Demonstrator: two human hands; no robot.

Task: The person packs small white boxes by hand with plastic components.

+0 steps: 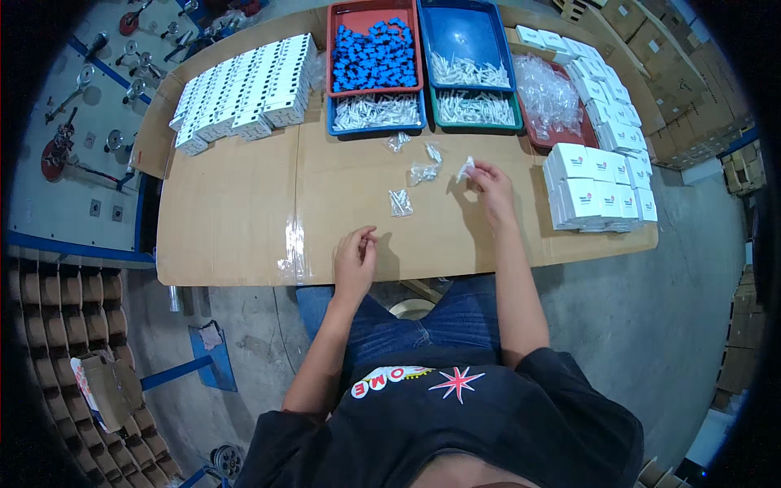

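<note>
My right hand [494, 189] is raised over the cardboard-covered table, its fingertips pinching a small clear plastic bag [465, 168] with something white in it. Loosely curled near the table's front edge, my left hand [355, 260] has nothing visible in it. Between the hands lies a clear bag of small white pieces [400, 203]. Farther back, left of my right hand, are another small clear bag [424, 172], one more bag [432, 152] and a crumpled bag [397, 142]. What exactly the bags contain is too small to tell.
At the back stand a red tray of blue parts [332, 49], a blue tray [455, 37] and a green tray [480, 126], both with white pieces, and a red tray of plastic bags [541, 142]. White boxes are stacked left [244, 89] and right [598, 191].
</note>
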